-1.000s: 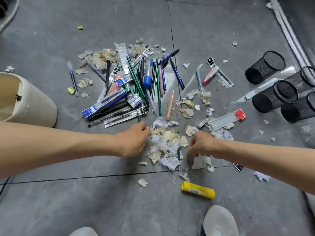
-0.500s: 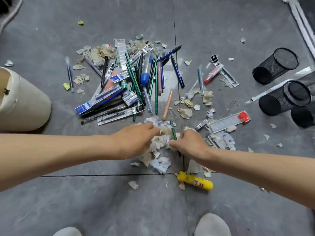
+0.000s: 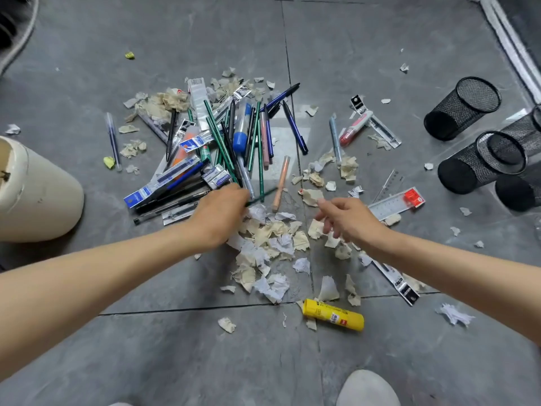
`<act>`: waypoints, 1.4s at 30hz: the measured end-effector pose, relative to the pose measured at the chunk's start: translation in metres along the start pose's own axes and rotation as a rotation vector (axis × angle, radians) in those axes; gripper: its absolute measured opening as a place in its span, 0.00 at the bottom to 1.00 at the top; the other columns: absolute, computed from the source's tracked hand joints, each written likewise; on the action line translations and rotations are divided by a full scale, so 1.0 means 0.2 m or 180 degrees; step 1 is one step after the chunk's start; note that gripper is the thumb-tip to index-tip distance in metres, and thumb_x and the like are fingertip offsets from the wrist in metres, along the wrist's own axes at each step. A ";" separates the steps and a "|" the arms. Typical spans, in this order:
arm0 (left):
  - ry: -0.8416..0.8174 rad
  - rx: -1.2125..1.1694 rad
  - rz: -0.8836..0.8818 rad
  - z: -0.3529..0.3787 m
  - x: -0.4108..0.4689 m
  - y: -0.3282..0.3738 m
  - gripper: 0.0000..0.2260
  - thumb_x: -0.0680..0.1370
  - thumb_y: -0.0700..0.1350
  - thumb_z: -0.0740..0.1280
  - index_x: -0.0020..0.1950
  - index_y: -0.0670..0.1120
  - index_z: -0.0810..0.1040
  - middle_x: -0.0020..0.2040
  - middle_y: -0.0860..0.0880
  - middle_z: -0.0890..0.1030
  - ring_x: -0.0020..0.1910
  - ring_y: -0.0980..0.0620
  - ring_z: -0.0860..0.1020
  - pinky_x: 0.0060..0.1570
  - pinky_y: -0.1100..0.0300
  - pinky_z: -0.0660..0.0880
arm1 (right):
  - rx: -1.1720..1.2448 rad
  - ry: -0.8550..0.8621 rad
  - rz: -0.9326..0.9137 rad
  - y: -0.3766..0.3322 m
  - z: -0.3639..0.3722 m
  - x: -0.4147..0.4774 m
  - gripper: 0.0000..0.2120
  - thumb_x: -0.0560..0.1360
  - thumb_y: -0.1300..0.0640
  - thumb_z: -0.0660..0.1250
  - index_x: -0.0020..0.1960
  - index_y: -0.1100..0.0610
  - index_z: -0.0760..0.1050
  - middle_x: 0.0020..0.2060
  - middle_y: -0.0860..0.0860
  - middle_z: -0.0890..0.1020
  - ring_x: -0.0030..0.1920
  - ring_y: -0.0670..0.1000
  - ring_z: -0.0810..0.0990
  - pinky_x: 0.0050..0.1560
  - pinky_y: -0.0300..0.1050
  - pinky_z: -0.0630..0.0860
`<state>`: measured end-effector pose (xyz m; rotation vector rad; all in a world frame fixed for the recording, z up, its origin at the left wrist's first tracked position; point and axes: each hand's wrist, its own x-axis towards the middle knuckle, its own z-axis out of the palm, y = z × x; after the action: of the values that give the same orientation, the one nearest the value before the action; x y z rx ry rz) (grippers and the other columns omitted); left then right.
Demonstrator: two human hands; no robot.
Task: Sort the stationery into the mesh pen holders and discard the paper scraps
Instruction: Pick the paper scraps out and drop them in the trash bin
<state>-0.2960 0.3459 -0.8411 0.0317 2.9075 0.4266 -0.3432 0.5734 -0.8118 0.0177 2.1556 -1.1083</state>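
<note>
Two bare arms reach over a grey tiled floor point(image 3: 380, 39) strewn with stationery and torn paper. The left hand point(image 3: 218, 218) pinches one end of a green pencil point(image 3: 262, 197), which juts from its fingers toward the right hand. The right hand point(image 3: 349, 218) hovers with fingers loosely spread, holding nothing, just above the paper scraps point(image 3: 272, 238) heaped between the two hands.

Beyond the left hand lies the main tangle of pens and pencils point(image 3: 234, 136), some in packets, with more scraps mixed in at its far edge. Well out past the right hand, the black mesh pen holders point(image 3: 462, 108) lie on their sides; those whose mouths face the camera look empty. A ruler point(image 3: 392, 205) lies just beyond the right hand, and a yellow glue stick point(image 3: 333, 317) sits nearer the person than either hand. Far out from the left hand is a cream bin point(image 3: 44, 197), its inside barely visible.

By this showing the job has hardly begun. No pen appears to be in a holder, scraps cover the floor on both sides, and the pencil in the left hand looks like one of the first pieces drawn from the pile.
</note>
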 end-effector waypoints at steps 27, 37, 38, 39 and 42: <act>-0.0864 -0.1520 0.0414 0.10 -0.03 0.27 0.06 0.78 0.45 0.64 0.52 0.46 0.77 0.38 0.55 0.75 0.37 0.56 0.75 0.36 0.65 0.70 | -0.3947 -0.1469 -0.1055 0.20 0.17 -0.24 0.18 0.70 0.44 0.68 0.52 0.55 0.72 0.52 0.54 0.76 0.51 0.58 0.78 0.39 0.43 0.65; -0.1609 -0.3285 -0.0320 0.00 -0.04 0.24 0.16 0.79 0.55 0.59 0.51 0.43 0.76 0.35 0.51 0.78 0.31 0.54 0.75 0.26 0.66 0.68 | -0.0807 -0.0712 -0.0688 -0.02 0.13 -0.07 0.14 0.69 0.52 0.73 0.48 0.58 0.75 0.33 0.48 0.78 0.31 0.45 0.74 0.35 0.40 0.70; -0.1552 -0.3367 -0.0413 -0.01 -0.03 0.22 0.15 0.78 0.54 0.61 0.52 0.43 0.77 0.36 0.50 0.79 0.31 0.55 0.75 0.26 0.65 0.68 | -0.0573 -0.0657 -0.0712 -0.03 0.13 -0.05 0.15 0.69 0.51 0.74 0.50 0.58 0.75 0.33 0.48 0.79 0.32 0.45 0.75 0.36 0.39 0.70; -0.1462 -0.3451 -0.0526 -0.02 -0.02 0.19 0.13 0.77 0.52 0.64 0.52 0.43 0.77 0.36 0.49 0.79 0.31 0.55 0.75 0.27 0.65 0.69 | -0.0380 -0.0617 -0.0751 -0.05 0.14 -0.04 0.16 0.70 0.49 0.73 0.52 0.56 0.74 0.34 0.49 0.80 0.33 0.46 0.76 0.37 0.40 0.71; -0.0784 -0.3732 -0.1132 -0.05 0.03 0.10 0.10 0.78 0.47 0.66 0.51 0.40 0.76 0.37 0.44 0.79 0.29 0.54 0.75 0.26 0.64 0.70 | -0.0245 -0.0458 -0.0864 -0.08 0.17 0.03 0.20 0.70 0.44 0.71 0.57 0.52 0.72 0.43 0.50 0.79 0.40 0.47 0.78 0.43 0.45 0.75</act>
<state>-0.3042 0.3628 -0.8270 -0.5351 1.9556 1.7628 -0.3342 0.5368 -0.8168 -0.3886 2.1107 -1.1372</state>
